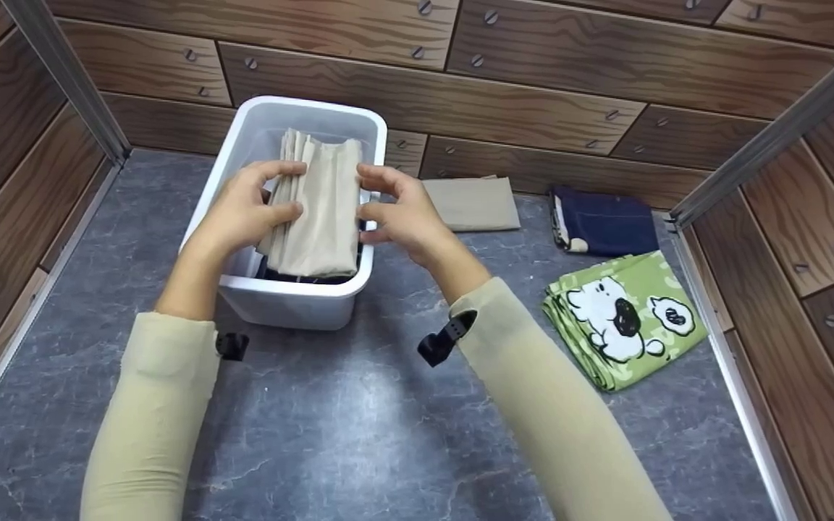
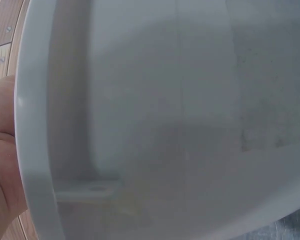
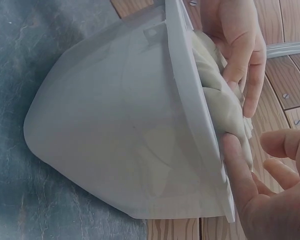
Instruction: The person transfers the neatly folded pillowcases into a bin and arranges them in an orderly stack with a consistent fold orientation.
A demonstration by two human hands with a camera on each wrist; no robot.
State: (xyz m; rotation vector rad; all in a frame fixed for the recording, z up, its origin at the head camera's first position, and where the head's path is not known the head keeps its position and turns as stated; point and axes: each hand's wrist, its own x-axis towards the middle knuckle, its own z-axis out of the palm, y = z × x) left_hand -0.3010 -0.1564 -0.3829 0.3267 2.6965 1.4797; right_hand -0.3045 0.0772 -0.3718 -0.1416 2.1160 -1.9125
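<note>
A folded beige cloth [image 1: 326,210] with layered folds at its left side lies in the mouth of a white plastic bin [image 1: 292,291]. Thumb and fingers of my left hand [image 1: 247,202] touch the cloth along its left side. At the opposite edge, my right hand [image 1: 402,213] has its spread fingertips against the fabric. The right wrist view shows the cloth [image 3: 222,107] bulging just above the bin's rim, with both hands on it. Something dark peeks out beneath the cloth in the bin. The bin wall [image 2: 135,100] fills most of the left wrist view.
Right of the bin lies another folded beige cloth [image 1: 475,204]. Farther right are a folded navy cloth [image 1: 605,223] and a folded green cloth [image 1: 623,318] with a cartoon dog print. Wood-patterned walls [image 1: 533,94] with metal corner strips enclose the grey marbled floor [image 1: 344,427].
</note>
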